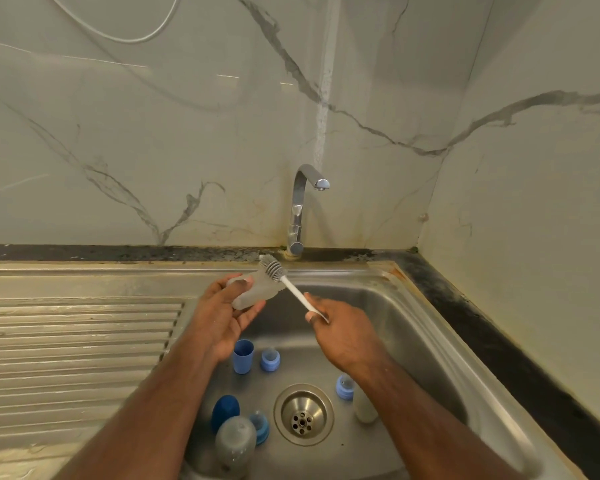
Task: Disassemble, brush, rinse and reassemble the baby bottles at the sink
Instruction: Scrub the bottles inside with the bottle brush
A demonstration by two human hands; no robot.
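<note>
My left hand (227, 311) grips a clear, frosted bottle body (257, 289) lying on its side above the sink, its mouth toward the right. My right hand (343, 327) holds the white handle of a bottle brush (293, 289); its grey bristle head (271, 268) sits just outside the bottle's mouth, over its top edge. In the basin (413, 327) lie a blue cap (243, 356), two blue collars with teats (270, 359) (344, 386), a dark blue cap (225, 411), another collar (260, 427), a second clear bottle (234, 441) and a white bottle (364, 405).
The chrome tap (300, 209) stands behind the sink with no water running. A ribbed steel drainboard (73, 344) spreads to the left. The drain (303, 414) is in the basin's middle. A dark counter edge (482, 327) and marble walls close in at the back and right.
</note>
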